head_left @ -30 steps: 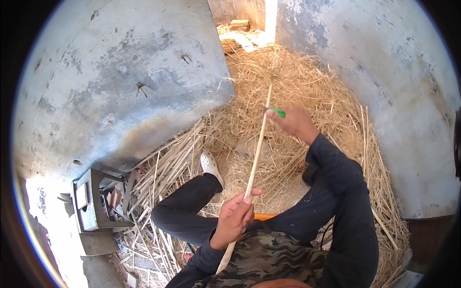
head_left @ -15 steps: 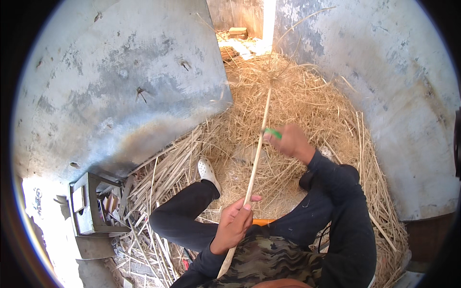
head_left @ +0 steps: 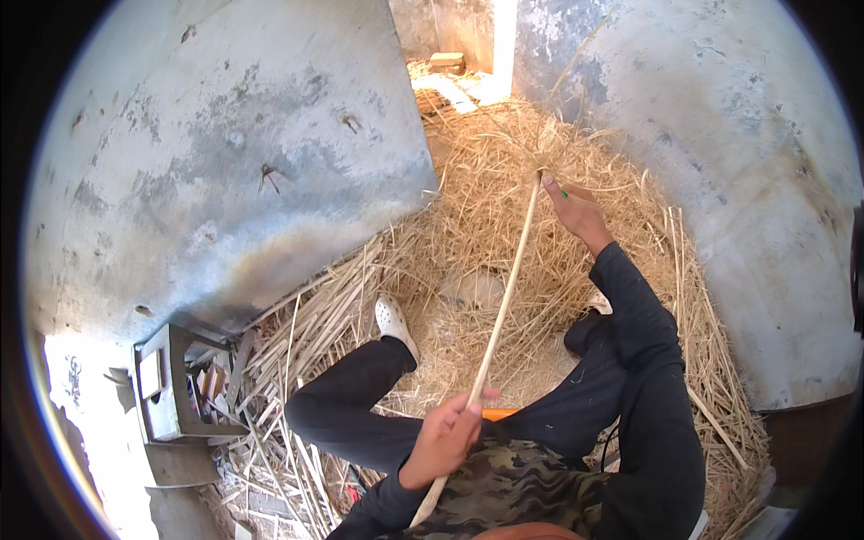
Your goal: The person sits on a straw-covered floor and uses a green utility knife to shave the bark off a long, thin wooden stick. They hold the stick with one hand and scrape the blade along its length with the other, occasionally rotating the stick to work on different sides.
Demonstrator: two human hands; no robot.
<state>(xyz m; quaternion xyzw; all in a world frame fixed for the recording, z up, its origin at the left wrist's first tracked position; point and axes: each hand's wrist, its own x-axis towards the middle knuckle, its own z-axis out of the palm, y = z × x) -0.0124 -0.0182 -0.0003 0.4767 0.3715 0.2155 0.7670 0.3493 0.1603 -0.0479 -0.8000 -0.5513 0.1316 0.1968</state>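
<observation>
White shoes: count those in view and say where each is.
2. One white shoe rests on the straw left of the long stick; another peeks out beside the right sleeve, mostly hidden.

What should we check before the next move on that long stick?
1. Left hand gripping near end of stick: ok.
2. Right hand at far end of stick: ok.
3. Green tool in right hand, seated or not: cannot tell, mostly hidden.
4. Stick straight between the hands: ok.
5. Stick clear of white shoe: ok.
6. Straw crowding far end: not ok.
</observation>
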